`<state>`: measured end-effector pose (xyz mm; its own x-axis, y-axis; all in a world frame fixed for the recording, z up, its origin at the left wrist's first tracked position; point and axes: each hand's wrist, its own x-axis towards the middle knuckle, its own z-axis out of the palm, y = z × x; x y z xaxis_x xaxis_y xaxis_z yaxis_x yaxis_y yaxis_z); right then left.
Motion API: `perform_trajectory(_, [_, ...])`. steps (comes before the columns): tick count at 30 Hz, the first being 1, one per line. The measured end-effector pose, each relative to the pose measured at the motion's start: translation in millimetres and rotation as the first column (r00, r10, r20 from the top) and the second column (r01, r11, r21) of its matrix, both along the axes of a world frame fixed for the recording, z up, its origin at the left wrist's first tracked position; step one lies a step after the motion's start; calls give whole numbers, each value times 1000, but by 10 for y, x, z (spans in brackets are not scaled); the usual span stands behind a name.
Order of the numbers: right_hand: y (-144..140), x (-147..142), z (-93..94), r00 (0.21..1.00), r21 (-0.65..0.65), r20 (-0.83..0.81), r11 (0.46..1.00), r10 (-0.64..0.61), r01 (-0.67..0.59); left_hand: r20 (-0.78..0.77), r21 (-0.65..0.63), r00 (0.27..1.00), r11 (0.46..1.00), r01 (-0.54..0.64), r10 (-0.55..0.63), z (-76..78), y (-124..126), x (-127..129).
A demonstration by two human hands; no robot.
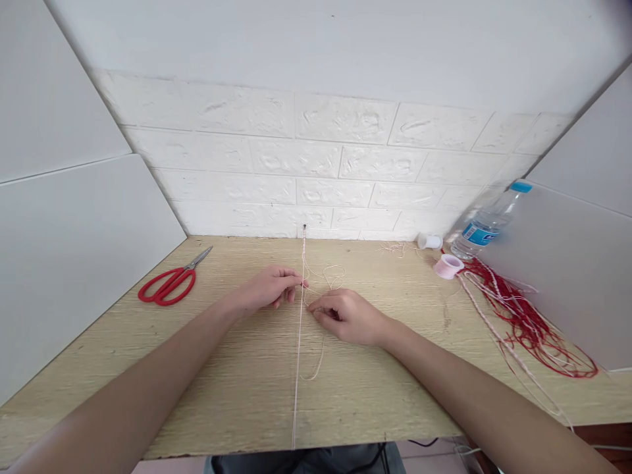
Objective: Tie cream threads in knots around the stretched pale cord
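Observation:
A thin pale pink cord runs taut across the wooden desk from a small pin at the wall to the front edge. My left hand pinches this cord from the left, about a third of the way from the wall. My right hand sits just right of the cord, fingers closed on a loose pink thread that loops behind both hands and trails toward me.
Red-handled scissors lie at the left. At the right are a pink thread spool, a white spool, a plastic water bottle lying against the wall, and a bundle of red cords. White panels enclose the desk.

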<state>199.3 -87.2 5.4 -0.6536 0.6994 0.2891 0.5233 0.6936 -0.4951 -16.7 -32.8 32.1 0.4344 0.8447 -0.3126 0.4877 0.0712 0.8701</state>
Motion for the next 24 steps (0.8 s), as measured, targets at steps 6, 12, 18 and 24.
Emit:
perform_trajectory(6, [-1,-2,2,1000,-13,-10,1000,-4,4,-28,40,997,997,-68,69,-70,21,16])
perform_trajectory(12, [-1,-2,-1,1000,-23,-18,1000,-12,12,-55,85,996,994,-72,77,-112,34,7])
perform_trajectory(18, [1,-2,3,1000,-20,-23,1000,-8,8,-44,47,991,991,-127,129,-120,48,0])
perform_trajectory(24, [3,3,2,1000,-27,-26,1000,-11,10,10,57,978,976,-209,208,-117,74,-16])
